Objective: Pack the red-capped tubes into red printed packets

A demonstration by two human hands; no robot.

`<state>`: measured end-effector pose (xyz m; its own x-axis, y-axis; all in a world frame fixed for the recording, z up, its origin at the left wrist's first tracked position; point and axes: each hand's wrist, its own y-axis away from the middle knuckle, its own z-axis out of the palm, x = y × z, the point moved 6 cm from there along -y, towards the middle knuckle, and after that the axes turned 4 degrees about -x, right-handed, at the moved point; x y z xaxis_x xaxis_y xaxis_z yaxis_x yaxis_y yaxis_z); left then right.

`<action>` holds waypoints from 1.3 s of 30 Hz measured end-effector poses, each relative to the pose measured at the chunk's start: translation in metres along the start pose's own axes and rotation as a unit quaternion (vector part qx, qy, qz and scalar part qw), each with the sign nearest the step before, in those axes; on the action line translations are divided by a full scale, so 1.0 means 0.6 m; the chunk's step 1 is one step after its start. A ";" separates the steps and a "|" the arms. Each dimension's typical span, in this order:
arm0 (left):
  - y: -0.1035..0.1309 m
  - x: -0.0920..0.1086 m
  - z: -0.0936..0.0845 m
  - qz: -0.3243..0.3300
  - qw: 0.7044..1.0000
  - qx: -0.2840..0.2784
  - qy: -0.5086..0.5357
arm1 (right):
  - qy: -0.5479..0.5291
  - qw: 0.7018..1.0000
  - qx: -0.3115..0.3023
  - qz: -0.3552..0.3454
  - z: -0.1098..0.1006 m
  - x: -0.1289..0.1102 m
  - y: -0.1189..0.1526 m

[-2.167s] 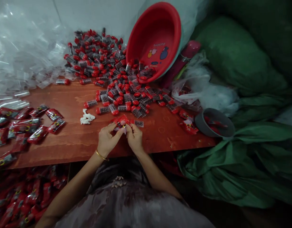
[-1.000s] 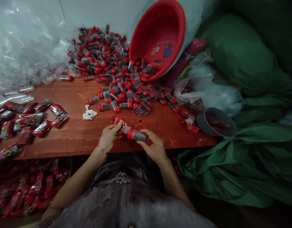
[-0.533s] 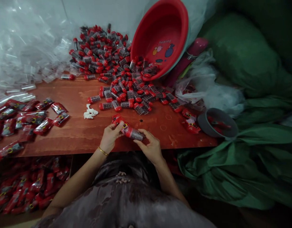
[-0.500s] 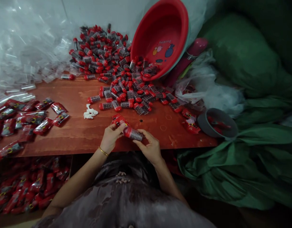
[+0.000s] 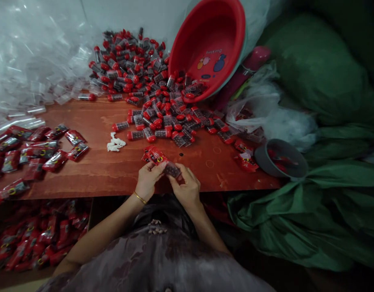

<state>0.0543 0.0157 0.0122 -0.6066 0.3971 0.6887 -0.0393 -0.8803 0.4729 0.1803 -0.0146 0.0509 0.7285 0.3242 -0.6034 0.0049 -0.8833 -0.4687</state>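
Note:
My left hand (image 5: 149, 178) is closed on a red printed wrapper (image 5: 155, 154) near the table's front edge. A clear tube with dark contents (image 5: 172, 169) lies between my hands, one end against the wrapper. Fingers of my right hand (image 5: 187, 186) are wrapped round its other end. Whether the tube is partly inside the wrapper is too small to tell. Beyond my hands lies a heap of red-capped tubes (image 5: 138, 81). To the left are several filled red packets (image 5: 54, 161), and a crumpled white piece (image 5: 115, 142) sits nearer.
A tilted red basin (image 5: 211, 44) stands behind the heap on the wooden table (image 5: 98, 174). Clear empty tubes (image 5: 37, 52) pile up at the back left. At the right are a grey bowl (image 5: 258, 160), plastic bags and green cloth (image 5: 333, 202). More red packets (image 5: 37, 239) lie below left.
My right hand has moved left and closed more around the tube, nearer my left hand. My left hand has shifted slightly right, and the wrapper now shows more of its printed face.

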 end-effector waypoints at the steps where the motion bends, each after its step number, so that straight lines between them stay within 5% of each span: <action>1: 0.001 -0.004 0.003 0.003 1.000 -0.006 0.004 | -0.001 1.000 0.007 -0.002 0.001 -0.001 -0.001; 10: -0.016 -0.005 0.004 0.027 0.999 -0.025 0.007 | -0.081 0.996 -0.023 0.014 0.036 -0.005 -0.007; 18: -0.012 0.003 -0.019 -0.088 0.994 -0.058 -0.012 | -0.244 0.963 -0.073 0.084 0.063 0.019 -0.010; 27: -0.003 0.027 -0.056 -0.037 0.999 -0.028 -0.008 | -0.259 0.956 -0.115 0.070 0.119 -0.029 -0.040; 32: -0.019 0.089 -0.106 -0.042 0.998 0.021 0.043 | -0.065 0.991 -0.119 -0.011 0.106 -0.014 -0.105; 36: -0.026 0.188 -0.197 0.086 0.974 0.142 0.156 | 0.125 0.987 -0.102 0.025 0.092 0.075 -0.156; 39: -0.023 0.213 -0.209 0.144 0.972 0.127 0.134 | 0.168 0.974 -0.149 0.009 0.099 0.113 -0.138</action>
<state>-0.1221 0.0458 0.0249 -0.7506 0.0316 0.6600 0.3390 -0.8390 0.4256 0.1885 0.1006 0.0104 0.9135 0.2224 -0.3408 0.1522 -0.9634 -0.2207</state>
